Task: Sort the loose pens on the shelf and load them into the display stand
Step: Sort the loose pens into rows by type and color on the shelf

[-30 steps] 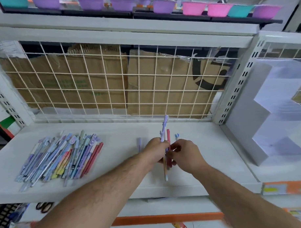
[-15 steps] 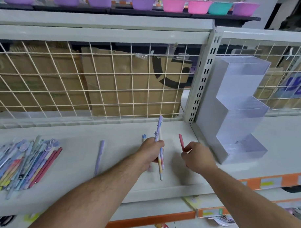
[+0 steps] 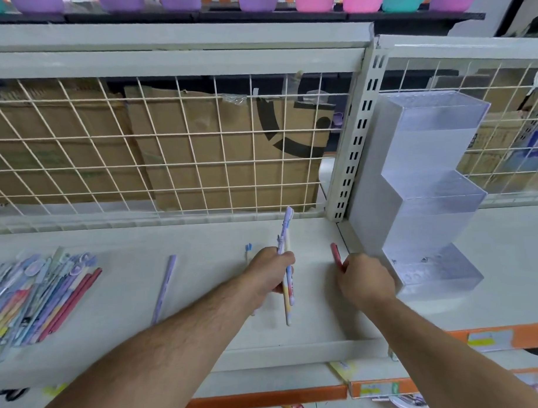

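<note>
White shop shelf (image 3: 202, 239): the right hand (image 3: 366, 281) pinches a red pen (image 3: 335, 253), aligned front-to-back, just left of the clear display stand (image 3: 430, 222); the left hand (image 3: 268, 272), farther off, grips two pens (image 3: 285, 233).

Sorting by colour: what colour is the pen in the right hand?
Red. The head view shows the pen in the right hand best.

A heap of pens (image 3: 42, 297), pastel and red, lies at the left end of the shelf (image 3: 204, 297). One lilac pen (image 3: 164, 288) lies alone nearer the middle. Two pastel pens (image 3: 286, 249) stand upright in the left hand (image 3: 268, 272). The right hand (image 3: 366, 279) pinches a red pen (image 3: 335, 255) just beside the clear three-step display stand (image 3: 429, 198).
</note>
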Motion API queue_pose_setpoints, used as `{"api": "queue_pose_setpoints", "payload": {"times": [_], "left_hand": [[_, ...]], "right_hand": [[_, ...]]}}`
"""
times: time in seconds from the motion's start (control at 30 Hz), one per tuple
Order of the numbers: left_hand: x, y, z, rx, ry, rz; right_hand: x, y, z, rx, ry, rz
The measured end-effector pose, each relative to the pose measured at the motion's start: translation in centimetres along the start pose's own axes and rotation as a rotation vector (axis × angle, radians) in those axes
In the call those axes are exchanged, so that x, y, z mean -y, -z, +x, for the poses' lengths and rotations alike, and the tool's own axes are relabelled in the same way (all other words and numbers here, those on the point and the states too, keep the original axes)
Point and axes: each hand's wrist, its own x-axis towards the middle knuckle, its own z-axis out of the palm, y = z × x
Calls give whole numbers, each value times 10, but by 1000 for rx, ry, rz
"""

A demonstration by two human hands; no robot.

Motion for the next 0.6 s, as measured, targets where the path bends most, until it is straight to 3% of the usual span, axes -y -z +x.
{"api": "queue_pose_setpoints", "payload": {"times": [0.17,0.27,0.37,0.47,0.6], "left_hand": [[1,2,2,6,-7,-30],[3,5,1,1,-16,-25],[4,8,-4,-7,-11,1],[5,16,-11,-5,-35,-4],[13,31,-16,35,-46,-19]], "right_hand": [[5,2,-3,-16,48,59],[18,-2,-9,9,142,318],[41,-1,-24,137,251,540],[61,2,-43,293,243,723],[77,1,-57,329,199,777]]}}
